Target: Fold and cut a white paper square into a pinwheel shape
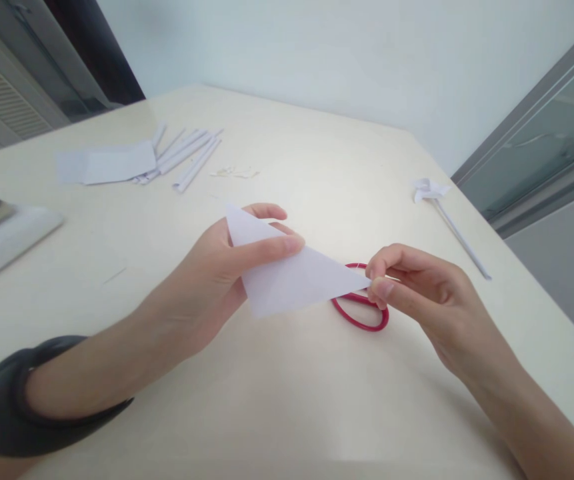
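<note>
Two bare hands, one sheet between them. Left hand (217, 267): thumb laid across the front of a folded white paper (287, 283), fingers behind, gripping it near its wide end. Right hand (429, 290): thumb and index finger pinching the narrow tip. The paper is roughly triangular, held above the table (287, 400), its point toward the right hand. Black band (21, 413) around the left wrist.

Just beyond the right fingertips: red scissor handles (367, 327), partly covered by paper and hand; blades hidden.

Farther out, left: several white paper rolls (191, 153) in a loose pile, flat white sheets (121, 163) touching them, small pale scraps (234, 172) near. Far right: paper pinwheel (429, 190) on a rolled stick (461, 239), lying near the edge. Left margin: white object with dark top (21, 233), cut off by the view; identity unclear.
</note>
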`<action>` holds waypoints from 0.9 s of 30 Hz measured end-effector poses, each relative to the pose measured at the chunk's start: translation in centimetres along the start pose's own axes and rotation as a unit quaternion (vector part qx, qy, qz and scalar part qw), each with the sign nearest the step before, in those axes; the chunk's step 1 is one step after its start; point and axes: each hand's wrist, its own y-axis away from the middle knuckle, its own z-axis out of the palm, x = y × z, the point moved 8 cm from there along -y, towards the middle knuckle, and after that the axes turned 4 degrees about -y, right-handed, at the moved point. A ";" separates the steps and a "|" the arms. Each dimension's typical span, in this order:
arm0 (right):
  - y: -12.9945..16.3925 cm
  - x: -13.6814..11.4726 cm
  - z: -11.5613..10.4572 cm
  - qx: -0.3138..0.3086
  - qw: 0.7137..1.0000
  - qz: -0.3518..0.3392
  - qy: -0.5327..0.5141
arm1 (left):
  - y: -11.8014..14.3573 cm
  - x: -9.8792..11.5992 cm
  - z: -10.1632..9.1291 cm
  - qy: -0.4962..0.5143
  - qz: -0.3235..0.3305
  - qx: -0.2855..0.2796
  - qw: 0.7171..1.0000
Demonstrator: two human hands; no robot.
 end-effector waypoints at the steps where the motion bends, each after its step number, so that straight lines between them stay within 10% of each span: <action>1: -0.1 0.1 0.0 0.001 1.000 0.005 -0.008 | 0.0 -0.2 0.0 0.004 -0.006 0.002 1.000; 18: -1.0 3.1 0.7 -0.071 0.967 0.117 -0.213 | 1.3 1.9 2.6 0.064 0.072 -0.167 0.981; 27: -0.7 2.4 -0.2 0.007 0.997 0.072 0.025 | 0.8 1.0 3.1 0.047 0.035 -0.140 0.988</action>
